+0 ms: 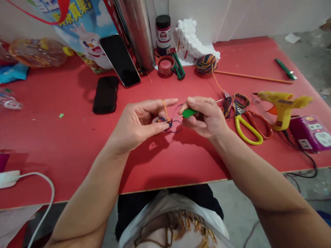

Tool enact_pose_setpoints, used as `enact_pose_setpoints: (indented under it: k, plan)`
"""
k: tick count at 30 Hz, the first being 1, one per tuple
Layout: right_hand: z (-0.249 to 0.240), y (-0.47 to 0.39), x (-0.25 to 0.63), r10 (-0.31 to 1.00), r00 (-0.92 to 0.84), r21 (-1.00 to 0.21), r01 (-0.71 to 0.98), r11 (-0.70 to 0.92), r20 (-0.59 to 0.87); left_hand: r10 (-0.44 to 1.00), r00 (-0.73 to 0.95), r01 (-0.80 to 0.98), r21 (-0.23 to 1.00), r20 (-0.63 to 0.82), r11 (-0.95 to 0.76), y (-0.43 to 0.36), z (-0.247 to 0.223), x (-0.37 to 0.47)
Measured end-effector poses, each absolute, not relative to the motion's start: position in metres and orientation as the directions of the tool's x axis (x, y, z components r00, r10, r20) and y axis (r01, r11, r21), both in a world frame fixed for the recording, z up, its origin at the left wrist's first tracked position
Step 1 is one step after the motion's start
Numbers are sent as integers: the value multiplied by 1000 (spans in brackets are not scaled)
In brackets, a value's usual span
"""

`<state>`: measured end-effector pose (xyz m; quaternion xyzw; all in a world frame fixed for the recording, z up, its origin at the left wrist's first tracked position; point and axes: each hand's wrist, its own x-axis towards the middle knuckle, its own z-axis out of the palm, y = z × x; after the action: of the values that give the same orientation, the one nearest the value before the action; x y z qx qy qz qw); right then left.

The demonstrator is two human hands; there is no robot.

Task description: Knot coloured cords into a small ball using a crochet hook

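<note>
Multicoloured yarn piece (170,123) is pinched between thumb and fingers of the left hand (138,122), above the red table (67,144). The right hand (209,115) grips a green-handled hook (189,113), its tip at the yarn piece. Beyond lies a yarn ball (205,64), near yellow-and-red scissors (242,126).

Metal hook (217,101), smooth plastic handle (189,113), matt yarn (207,64)
</note>
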<state>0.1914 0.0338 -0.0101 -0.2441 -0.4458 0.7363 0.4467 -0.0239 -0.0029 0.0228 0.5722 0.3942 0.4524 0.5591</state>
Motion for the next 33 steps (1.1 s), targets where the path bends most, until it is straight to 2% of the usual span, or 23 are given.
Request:
enact_pose_setpoints:
  k: [8,19,26,33]
  plan:
    - [-1,35,201,885,-466,-912,-355,-207,-20,918,383,-44,994,105,-95,-6,29,-22]
    - [5,38,208,876,-482,-948,-282,-148,7,931,362,108,990,47,-92,-10,31,-22]
    - [6,37,209,893,-450,-958,-260,-123,7,944,327,229,964,54,-134,-10,27,-23]
    - [11,34,207,921,-388,-978,-180,-107,-29,946,319,267,953,54,-145,-9,27,-24]
